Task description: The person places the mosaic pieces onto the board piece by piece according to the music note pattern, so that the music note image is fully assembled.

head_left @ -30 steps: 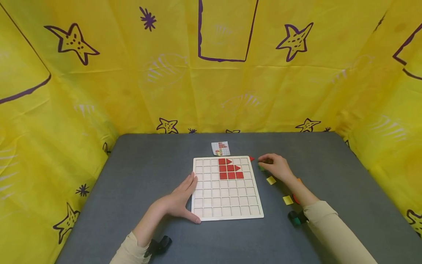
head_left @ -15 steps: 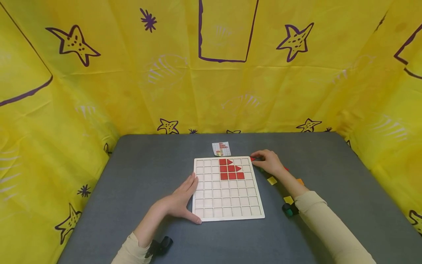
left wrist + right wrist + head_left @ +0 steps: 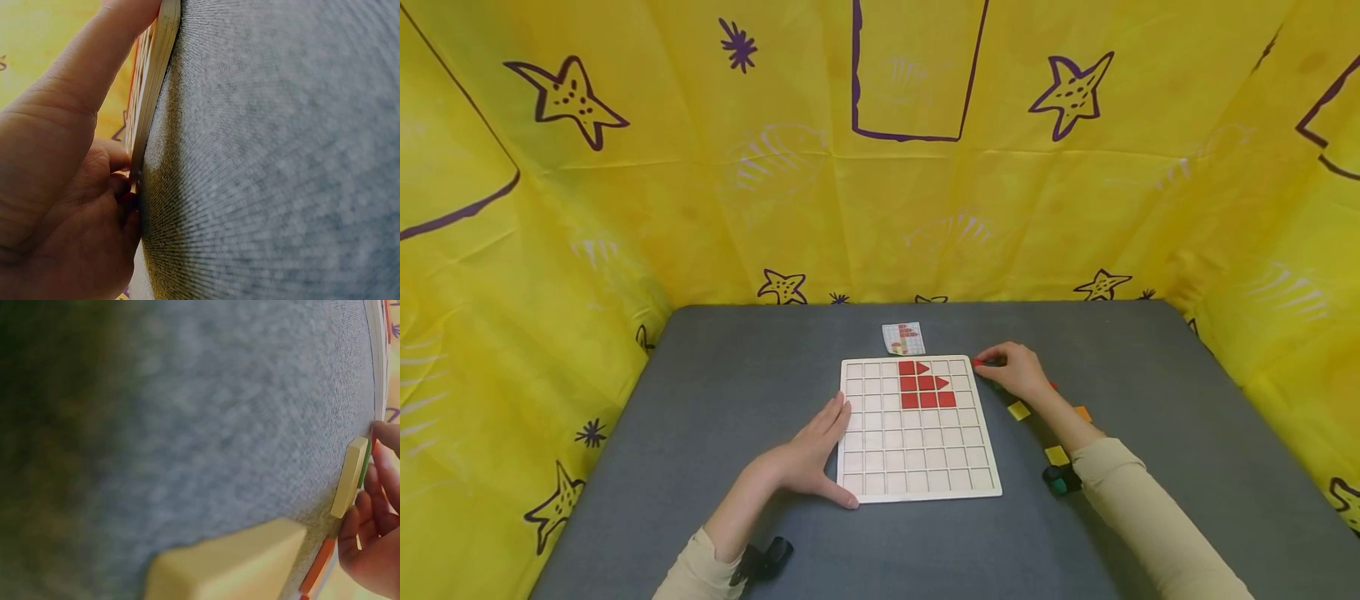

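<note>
A pale wooden grid board (image 3: 917, 458) lies flat on the dark table, with several red square and triangular tiles (image 3: 928, 382) set in its upper cells. My left hand (image 3: 808, 454) rests along the board's left edge, fingers extended and thumb at the near corner. In the left wrist view that hand touches the board's side (image 3: 153, 81). Just off the board's far right corner, my right hand (image 3: 1015, 371) pinches a small red triangular tile (image 3: 977, 362) between thumb and fingers. The right wrist view shows only a sliver of this red tile (image 3: 374, 440).
Beyond the board lies a small printed pattern card (image 3: 903, 338). Yellow square tiles (image 3: 1018, 411) and an orange tile (image 3: 1082, 413) lie to the right, partly under the right forearm. A green tile (image 3: 365, 464) is beside the right fingers. Yellow cloth (image 3: 880, 217) walls the table.
My right hand has moved left from near the green tile to the red triangular tile by the board's corner and taken hold of it. The left hand has stayed on the board.
</note>
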Demonstrator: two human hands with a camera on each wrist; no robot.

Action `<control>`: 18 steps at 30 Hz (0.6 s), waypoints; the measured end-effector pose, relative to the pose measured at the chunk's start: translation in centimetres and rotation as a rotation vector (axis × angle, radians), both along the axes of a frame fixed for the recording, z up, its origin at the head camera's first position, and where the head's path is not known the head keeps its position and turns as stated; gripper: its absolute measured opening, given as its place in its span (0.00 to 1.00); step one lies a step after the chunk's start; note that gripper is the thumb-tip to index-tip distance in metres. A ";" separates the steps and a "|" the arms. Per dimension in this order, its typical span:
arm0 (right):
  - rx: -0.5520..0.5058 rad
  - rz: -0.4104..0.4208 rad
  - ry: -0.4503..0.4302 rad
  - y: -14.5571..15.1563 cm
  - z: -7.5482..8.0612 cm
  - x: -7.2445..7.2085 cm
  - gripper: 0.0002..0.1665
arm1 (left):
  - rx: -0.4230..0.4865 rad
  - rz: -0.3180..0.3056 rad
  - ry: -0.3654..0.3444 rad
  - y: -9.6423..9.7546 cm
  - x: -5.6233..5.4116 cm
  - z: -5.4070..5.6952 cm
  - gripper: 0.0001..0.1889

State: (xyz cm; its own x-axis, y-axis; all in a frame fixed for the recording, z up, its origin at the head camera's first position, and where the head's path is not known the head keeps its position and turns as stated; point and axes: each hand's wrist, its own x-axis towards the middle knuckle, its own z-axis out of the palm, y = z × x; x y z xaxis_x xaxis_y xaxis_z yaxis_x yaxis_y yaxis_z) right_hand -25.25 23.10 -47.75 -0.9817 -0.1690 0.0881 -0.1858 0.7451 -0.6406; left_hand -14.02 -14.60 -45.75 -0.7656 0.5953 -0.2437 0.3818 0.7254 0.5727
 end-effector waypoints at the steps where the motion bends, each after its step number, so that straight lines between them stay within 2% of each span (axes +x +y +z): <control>1: -0.015 -0.009 -0.010 0.1 0.0 0.1 0.16 | -0.005 0.000 0.000 0.0 0.0 0.0 0.71; 10: -0.158 -0.082 -0.151 0.5 0.7 2.1 0.21 | -0.015 0.006 -0.006 0.1 0.0 -0.1 0.71; 14: -0.178 -0.045 -0.168 -0.1 0.9 3.4 0.21 | -0.028 0.009 0.005 0.0 0.0 -0.2 0.71; 18: -0.129 0.024 -0.123 -0.8 0.8 4.4 0.17 | -0.039 0.009 0.009 0.0 -0.1 -0.3 0.71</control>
State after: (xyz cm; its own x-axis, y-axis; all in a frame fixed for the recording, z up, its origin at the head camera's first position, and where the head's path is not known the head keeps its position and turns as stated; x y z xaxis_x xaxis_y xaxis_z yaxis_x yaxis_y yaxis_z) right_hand -20.82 22.34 -46.92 -0.9822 -0.1875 -0.0098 -0.1170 0.6519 -0.7492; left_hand -14.13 -14.62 -46.03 -0.7730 0.5789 -0.2595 0.3805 0.7504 0.5405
